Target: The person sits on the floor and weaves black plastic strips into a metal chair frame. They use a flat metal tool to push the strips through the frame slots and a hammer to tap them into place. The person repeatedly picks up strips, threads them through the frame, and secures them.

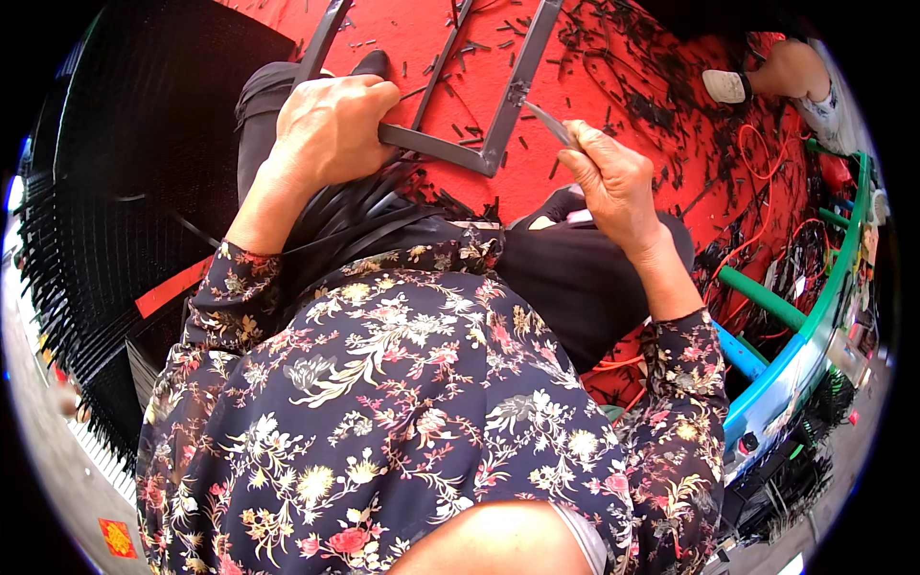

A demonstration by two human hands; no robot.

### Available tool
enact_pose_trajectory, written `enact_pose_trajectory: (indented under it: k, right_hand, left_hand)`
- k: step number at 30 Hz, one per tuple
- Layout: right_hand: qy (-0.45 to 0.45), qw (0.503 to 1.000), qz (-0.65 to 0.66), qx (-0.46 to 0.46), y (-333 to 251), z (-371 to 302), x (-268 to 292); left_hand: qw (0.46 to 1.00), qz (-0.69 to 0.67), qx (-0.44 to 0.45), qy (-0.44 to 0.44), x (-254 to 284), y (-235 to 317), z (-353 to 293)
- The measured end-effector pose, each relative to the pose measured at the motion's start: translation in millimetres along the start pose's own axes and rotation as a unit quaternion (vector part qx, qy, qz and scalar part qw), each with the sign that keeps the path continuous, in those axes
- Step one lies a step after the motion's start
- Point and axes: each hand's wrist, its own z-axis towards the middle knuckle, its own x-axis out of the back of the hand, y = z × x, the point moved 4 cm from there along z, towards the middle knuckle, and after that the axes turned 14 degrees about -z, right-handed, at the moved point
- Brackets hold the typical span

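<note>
A dark metal frame (436, 147) of narrow bars reaches up and away from my lap, with one more bar running between its sides. My left hand (331, 125) is closed round the frame's near left corner, and its fingers hide that corner. On the right side bar sits a rough, lumpy spot (518, 93). My right hand (613, 182) pinches a thin grey pointed blade (551, 124) between thumb and fingers. The blade's tip points at the rough spot and is close to it or touching. Black strips (350, 206) lie across my lap under the left wrist.
Short black pieces (594, 48) litter the red floor covering (412, 48). A black bristly stack (144, 144) rises at my left. Along the right runs a green and blue ladder-like frame (810, 335), near orange cords (757, 153). Another person's shoe (725, 86) rests at the upper right.
</note>
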Motion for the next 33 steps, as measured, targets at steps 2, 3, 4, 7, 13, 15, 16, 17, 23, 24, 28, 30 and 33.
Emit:
enact_pose_trajectory:
  k: [2,3,4,7,13,15,16,17,23,24,28,30,33]
  right_hand:
    - [0.005,0.998,-0.053,0.04,-4,-2,7]
    - [0.006,0.998,-0.053,0.041,-5,-3,8]
    - [-0.01,0.998,-0.049,0.023,-4,-3,8]
    - [-0.048,0.998,-0.024,-0.03,-7,-3,8]
    - [-0.037,0.997,-0.029,-0.065,-27,2,1]
    - [-0.032,0.997,-0.055,-0.044,-29,3,1]
    - [-0.03,0.997,-0.068,-0.034,-30,4,0]
    - [-0.033,0.996,-0.083,-0.017,-31,4,0]
    - [-0.089,0.986,-0.127,0.059,-28,6,0]
    - [-0.101,0.986,-0.126,0.048,-29,7,-1]
    - [-0.119,0.988,-0.099,-0.003,-34,8,5]
    - [-0.11,0.99,-0.09,-0.011,-33,6,6]
    - [-0.099,0.99,-0.096,0.003,-34,5,7]
  left_hand:
    - [1.0,-0.02,-0.015,0.004,-4,2,-3]
    - [0.999,-0.03,-0.026,0.004,-5,1,-2]
    - [0.999,-0.04,-0.036,0.005,-7,1,-3]
    - [0.997,-0.04,-0.047,0.046,-10,4,-5]
    - [0.989,-0.055,-0.097,0.102,-9,38,-5]
    - [0.988,-0.048,-0.095,0.111,-8,37,-2]
    - [0.989,-0.052,-0.098,0.1,-10,34,-3]
    - [0.989,-0.056,-0.101,0.089,-12,31,-4]
    - [0.984,-0.049,-0.137,0.103,-26,16,-15]
    - [0.983,-0.047,-0.14,0.105,-29,14,-18]
    - [0.978,-0.063,-0.149,0.129,-29,15,-18]
    - [0.977,-0.062,-0.149,0.137,-28,16,-18]
    - [0.977,-0.062,-0.149,0.143,-29,16,-17]
